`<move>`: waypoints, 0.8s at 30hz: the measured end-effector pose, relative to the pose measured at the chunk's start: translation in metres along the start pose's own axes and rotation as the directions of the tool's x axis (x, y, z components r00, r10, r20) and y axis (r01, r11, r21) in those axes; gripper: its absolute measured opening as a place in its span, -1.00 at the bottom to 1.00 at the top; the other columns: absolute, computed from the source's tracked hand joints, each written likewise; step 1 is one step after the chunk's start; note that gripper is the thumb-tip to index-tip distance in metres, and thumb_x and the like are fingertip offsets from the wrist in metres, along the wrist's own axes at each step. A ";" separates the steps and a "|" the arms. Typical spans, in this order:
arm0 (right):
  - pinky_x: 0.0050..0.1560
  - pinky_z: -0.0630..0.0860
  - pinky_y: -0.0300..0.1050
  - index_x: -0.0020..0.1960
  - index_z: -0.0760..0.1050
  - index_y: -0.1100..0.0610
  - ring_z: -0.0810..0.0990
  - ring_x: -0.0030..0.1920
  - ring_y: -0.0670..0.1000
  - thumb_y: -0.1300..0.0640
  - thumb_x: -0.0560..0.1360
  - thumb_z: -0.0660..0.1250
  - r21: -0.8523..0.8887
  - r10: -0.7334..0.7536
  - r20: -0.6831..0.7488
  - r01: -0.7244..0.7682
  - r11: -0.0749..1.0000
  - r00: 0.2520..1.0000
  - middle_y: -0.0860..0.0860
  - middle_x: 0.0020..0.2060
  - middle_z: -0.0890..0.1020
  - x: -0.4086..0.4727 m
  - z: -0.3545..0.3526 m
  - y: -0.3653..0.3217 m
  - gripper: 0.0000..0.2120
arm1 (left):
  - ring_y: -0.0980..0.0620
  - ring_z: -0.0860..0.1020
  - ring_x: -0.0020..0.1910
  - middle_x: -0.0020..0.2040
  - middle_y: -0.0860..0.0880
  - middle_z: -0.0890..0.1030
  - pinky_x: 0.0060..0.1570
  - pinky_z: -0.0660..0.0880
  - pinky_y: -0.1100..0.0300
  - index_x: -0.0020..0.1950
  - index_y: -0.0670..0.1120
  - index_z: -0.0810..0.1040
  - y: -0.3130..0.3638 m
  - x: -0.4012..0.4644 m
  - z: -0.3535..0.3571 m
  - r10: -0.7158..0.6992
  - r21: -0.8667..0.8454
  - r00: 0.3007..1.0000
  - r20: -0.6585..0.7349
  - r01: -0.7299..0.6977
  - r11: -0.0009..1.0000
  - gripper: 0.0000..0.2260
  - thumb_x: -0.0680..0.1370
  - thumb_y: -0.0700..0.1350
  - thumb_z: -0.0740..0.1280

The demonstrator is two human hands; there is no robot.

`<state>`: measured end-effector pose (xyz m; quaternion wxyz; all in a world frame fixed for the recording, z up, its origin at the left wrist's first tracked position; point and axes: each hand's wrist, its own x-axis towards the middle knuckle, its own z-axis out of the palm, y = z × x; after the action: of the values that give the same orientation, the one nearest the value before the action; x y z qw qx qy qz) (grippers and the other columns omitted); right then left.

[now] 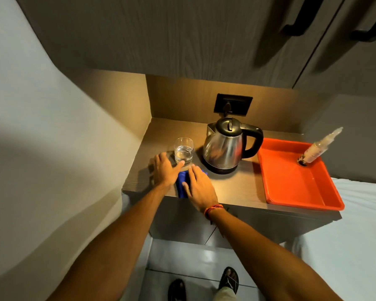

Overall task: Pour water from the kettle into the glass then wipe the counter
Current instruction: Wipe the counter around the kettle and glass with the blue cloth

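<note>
A steel kettle [226, 148] with a black lid and handle stands on its base in the middle of the wooden counter [237, 187]. Left of it stands a clear glass [183, 151], about half full of water. A blue cloth [182, 183] lies on the counter near the front edge, just in front of the glass. My right hand [201, 187] rests flat on the cloth, fingers spread, and covers its right part. My left hand [164, 170] lies flat on the counter beside the cloth, its thumb tip touching the base of the glass.
An orange tray [291, 183] fills the right end of the counter and holds a tilted plastic bottle [317, 148]. A black wall socket [233, 104] sits behind the kettle. Walls close the left and back. White bedding [360, 213] lies to the right.
</note>
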<state>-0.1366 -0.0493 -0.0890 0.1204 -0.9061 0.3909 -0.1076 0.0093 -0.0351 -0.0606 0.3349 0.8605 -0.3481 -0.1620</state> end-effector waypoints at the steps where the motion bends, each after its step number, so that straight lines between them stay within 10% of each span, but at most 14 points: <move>1: 0.52 0.26 0.18 0.57 0.21 0.14 0.27 0.53 0.20 -0.11 0.66 0.07 0.013 0.018 0.091 -0.019 1.000 0.996 0.17 0.52 0.31 -0.004 0.008 0.000 -0.45 | -0.17 0.41 0.42 0.44 -0.18 0.44 0.32 0.41 -0.02 0.48 -0.17 0.35 0.006 0.010 -0.002 0.001 -0.055 1.000 0.016 0.000 0.998 -0.28 0.43 0.09 0.52; 5: 0.60 -0.04 0.27 0.63 -0.16 -0.13 -0.09 0.64 0.17 -0.20 0.68 -0.11 -0.059 0.022 0.168 -0.012 0.998 0.986 0.11 0.64 -0.03 -0.010 0.027 0.008 -0.43 | -0.16 0.41 0.46 0.50 -0.13 0.40 0.27 0.46 0.01 0.58 -0.09 0.21 0.033 0.033 0.003 0.012 -0.203 0.993 0.114 0.011 0.979 -0.05 0.32 0.02 0.64; 24: 0.55 0.14 0.26 0.60 -0.14 -0.27 -0.19 0.64 0.13 -0.32 0.62 -0.04 0.070 0.141 0.227 -0.161 0.985 0.964 0.03 0.64 -0.15 0.085 0.021 0.016 -0.40 | -0.12 0.62 0.19 0.25 -0.14 0.63 -0.01 0.56 0.22 0.35 -0.12 0.48 -0.010 0.045 -0.054 0.065 -0.133 0.962 -0.265 -0.103 0.986 -0.27 0.25 -0.04 0.68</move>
<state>-0.0843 -0.1191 -0.1049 0.2109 -0.8739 0.4378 -0.0137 0.0730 -0.0366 -0.0303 0.4459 0.8320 -0.3249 -0.0586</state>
